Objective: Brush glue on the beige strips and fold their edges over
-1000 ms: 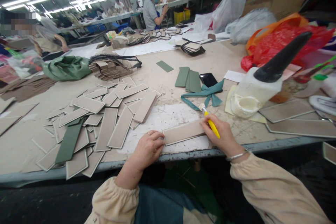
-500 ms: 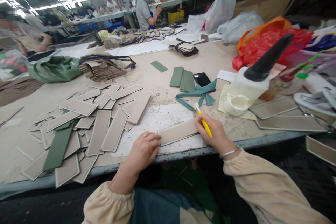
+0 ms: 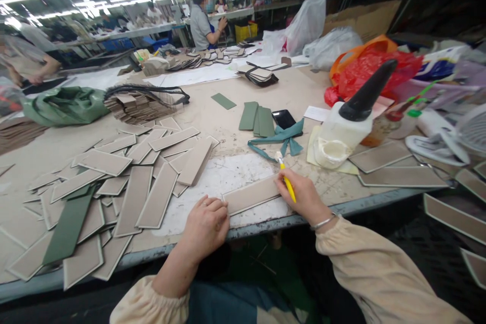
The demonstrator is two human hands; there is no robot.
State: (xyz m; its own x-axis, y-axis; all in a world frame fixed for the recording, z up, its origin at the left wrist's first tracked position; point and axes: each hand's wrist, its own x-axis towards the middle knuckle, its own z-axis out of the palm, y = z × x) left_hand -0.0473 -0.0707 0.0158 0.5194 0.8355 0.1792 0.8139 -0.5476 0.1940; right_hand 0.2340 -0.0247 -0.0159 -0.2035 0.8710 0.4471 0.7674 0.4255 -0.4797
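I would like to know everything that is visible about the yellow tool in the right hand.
The yellow tool is slim, with a smooth handle that looks like plastic and a pale, uneven tip. It slants, tip away from the person, butt end toward them. The right-hand grip holds it, fingers around the handle. The tip appears close to the teal cloth band; whether they touch cannot be told.

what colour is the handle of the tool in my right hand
The handle is yellow; it shows in the head view.
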